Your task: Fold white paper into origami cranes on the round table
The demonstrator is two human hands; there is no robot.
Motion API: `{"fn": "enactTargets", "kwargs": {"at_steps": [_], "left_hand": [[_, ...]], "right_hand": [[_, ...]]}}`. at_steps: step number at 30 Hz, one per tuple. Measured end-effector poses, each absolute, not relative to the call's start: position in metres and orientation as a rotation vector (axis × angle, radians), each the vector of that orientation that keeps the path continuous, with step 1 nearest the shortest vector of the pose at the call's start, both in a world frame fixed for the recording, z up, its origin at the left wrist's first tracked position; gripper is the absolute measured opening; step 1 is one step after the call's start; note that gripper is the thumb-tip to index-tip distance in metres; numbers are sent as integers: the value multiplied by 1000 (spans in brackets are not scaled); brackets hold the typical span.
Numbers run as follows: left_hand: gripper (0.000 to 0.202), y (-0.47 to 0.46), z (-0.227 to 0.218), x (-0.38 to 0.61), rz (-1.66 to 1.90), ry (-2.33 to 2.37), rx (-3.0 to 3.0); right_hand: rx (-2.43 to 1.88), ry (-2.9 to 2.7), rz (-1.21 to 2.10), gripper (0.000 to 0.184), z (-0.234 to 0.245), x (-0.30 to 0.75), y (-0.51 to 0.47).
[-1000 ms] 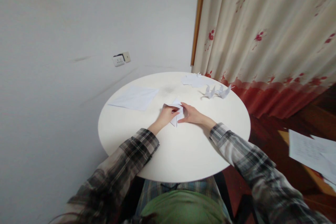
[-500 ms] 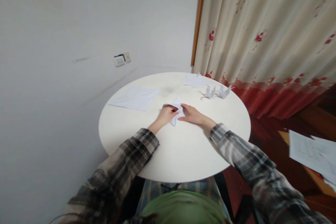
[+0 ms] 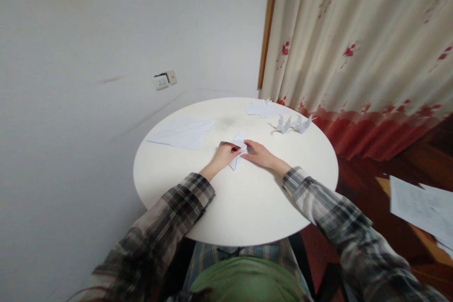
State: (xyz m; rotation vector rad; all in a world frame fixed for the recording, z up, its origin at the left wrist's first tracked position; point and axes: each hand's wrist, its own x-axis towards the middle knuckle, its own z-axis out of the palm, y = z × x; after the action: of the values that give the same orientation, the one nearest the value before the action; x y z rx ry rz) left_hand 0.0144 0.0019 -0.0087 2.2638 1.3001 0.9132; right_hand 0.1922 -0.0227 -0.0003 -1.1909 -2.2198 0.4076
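A small folded white paper (image 3: 238, 147) lies near the middle of the round white table (image 3: 247, 207). My left hand (image 3: 224, 155) rests on its left side, fingers curled and pinching the paper. My right hand (image 3: 257, 153) presses on its right side, fingers together over the fold. Most of the paper is hidden under both hands; a point sticks out toward me and a corner pokes out at the far side.
A flat white sheet (image 3: 182, 132) lies at the table's far left. Two folded paper cranes (image 3: 293, 124) and crumpled paper scraps (image 3: 260, 108) sit at the far right edge. A flowered curtain (image 3: 354, 56) hangs right; printed sheets (image 3: 417, 207) lie at the far right.
My right hand has slid slightly left over the folded paper, covering more of it. The left hand has barely moved.
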Motion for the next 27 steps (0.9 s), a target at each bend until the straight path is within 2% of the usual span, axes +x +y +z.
{"fn": "enactTargets", "kwargs": {"at_steps": [9,19,27], "left_hand": [[20,-2,-9,14,1000,1130,2398],[22,-15,-4,18,938,1143,2452],[14,-20,-7,22,938,1169,2384]], "right_hand": [[-1189,-2252,315,36,-6,196,-16],[-1238,-2239,273,41,-8,199,-17],[-1170,-2227,286,45,-10,201,-21]]}}
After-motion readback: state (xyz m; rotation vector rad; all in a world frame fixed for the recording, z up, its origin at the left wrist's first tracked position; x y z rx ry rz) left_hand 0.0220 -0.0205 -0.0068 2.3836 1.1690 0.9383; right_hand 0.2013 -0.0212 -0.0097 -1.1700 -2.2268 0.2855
